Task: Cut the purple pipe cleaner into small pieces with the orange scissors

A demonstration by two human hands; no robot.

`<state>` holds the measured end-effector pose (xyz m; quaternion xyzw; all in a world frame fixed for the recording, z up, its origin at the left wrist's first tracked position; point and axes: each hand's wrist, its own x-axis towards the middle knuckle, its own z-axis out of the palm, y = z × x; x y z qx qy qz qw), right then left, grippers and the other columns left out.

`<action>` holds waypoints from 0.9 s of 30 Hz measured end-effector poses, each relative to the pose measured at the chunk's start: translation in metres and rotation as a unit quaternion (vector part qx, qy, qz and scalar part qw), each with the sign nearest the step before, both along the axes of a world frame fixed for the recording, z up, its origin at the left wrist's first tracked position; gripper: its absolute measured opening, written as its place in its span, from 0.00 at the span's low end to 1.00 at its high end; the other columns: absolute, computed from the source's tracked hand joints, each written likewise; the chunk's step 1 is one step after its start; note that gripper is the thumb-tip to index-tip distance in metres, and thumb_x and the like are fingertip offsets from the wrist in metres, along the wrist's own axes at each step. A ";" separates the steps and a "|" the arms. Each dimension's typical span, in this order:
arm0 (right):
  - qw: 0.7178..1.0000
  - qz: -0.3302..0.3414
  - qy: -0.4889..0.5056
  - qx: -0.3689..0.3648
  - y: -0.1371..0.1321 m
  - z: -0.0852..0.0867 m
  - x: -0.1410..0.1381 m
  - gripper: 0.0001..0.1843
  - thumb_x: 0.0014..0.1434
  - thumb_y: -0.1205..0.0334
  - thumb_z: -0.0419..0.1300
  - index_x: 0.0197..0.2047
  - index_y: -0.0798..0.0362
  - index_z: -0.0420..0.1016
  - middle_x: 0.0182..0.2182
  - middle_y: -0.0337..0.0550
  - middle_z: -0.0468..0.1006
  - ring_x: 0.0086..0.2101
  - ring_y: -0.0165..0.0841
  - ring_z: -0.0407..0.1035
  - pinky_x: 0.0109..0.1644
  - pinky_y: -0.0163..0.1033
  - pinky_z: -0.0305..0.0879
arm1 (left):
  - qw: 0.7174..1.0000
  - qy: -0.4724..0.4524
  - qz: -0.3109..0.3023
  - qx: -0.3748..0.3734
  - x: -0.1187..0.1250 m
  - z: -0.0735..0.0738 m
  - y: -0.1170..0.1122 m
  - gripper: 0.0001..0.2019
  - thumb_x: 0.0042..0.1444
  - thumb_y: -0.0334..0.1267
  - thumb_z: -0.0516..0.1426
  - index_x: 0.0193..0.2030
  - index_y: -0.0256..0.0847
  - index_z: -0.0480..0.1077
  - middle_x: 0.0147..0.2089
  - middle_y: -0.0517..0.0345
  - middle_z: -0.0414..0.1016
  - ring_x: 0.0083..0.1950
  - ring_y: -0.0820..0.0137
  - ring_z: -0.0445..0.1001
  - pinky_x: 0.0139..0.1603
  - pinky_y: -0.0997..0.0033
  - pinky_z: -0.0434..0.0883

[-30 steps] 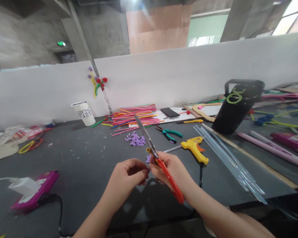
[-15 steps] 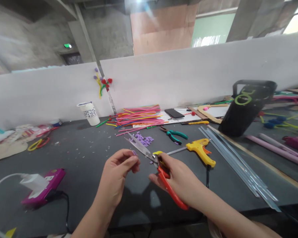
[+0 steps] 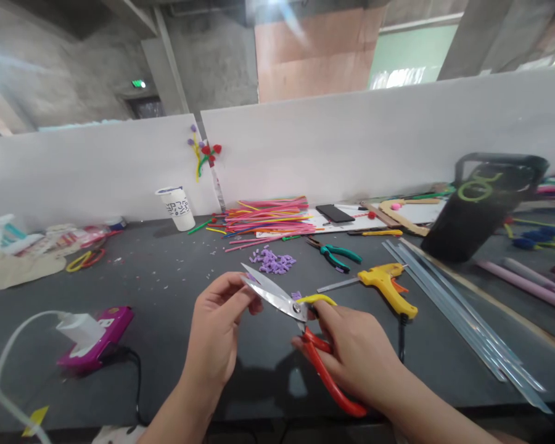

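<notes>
My right hand (image 3: pixel 356 357) grips the red and yellow handles of a pair of scissors (image 3: pixel 277 297), whose steel blades point left with their tips open. My left hand (image 3: pixel 219 327) is pinched on a tiny purple piece (image 3: pixel 250 278) held right at the blade tips. A small pile of purple cut bits (image 3: pixel 272 261) lies on the dark table (image 3: pixel 176 320) just beyond my hands. One more purple bit (image 3: pixel 296 295) lies by the scissors' pivot.
A yellow glue gun (image 3: pixel 386 285), green-handled pliers (image 3: pixel 335 253) and clear glue sticks (image 3: pixel 462 324) lie to the right. Pink pipe cleaners (image 3: pixel 268 216), a paper cup (image 3: pixel 177 208) and a black bag (image 3: pixel 481 209) stand near the white partition. A magenta device (image 3: pixel 99 336) with a charger sits left.
The scissors have swung from pointing up and away to pointing left, blades now opened. My left hand moved left and pinches the purple piece at the tips.
</notes>
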<state>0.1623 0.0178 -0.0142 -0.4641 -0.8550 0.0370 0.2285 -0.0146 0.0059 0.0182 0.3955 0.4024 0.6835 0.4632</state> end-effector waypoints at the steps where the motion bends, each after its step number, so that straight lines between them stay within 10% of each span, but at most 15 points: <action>1: 1.000 0.000 -0.001 0.005 0.000 0.000 0.000 0.20 0.54 0.44 0.49 0.33 0.53 0.66 0.22 0.41 0.71 0.23 0.34 0.66 0.26 0.35 0.51 | 1.000 0.004 -0.001 0.002 0.000 0.000 0.000 0.02 0.46 0.29 0.58 0.25 0.38 0.71 0.23 0.63 0.70 0.24 0.79 0.66 0.26 0.80 0.63; 27: 0.998 -0.014 -0.052 0.015 -0.001 0.001 -0.002 0.18 0.55 0.47 0.48 0.27 0.53 0.63 0.20 0.42 0.72 0.22 0.34 0.66 0.25 0.35 0.48 | 0.999 0.043 0.032 0.008 -0.002 -0.002 -0.002 0.01 0.45 0.31 0.59 0.27 0.38 0.72 0.23 0.63 0.71 0.24 0.78 0.66 0.27 0.78 0.63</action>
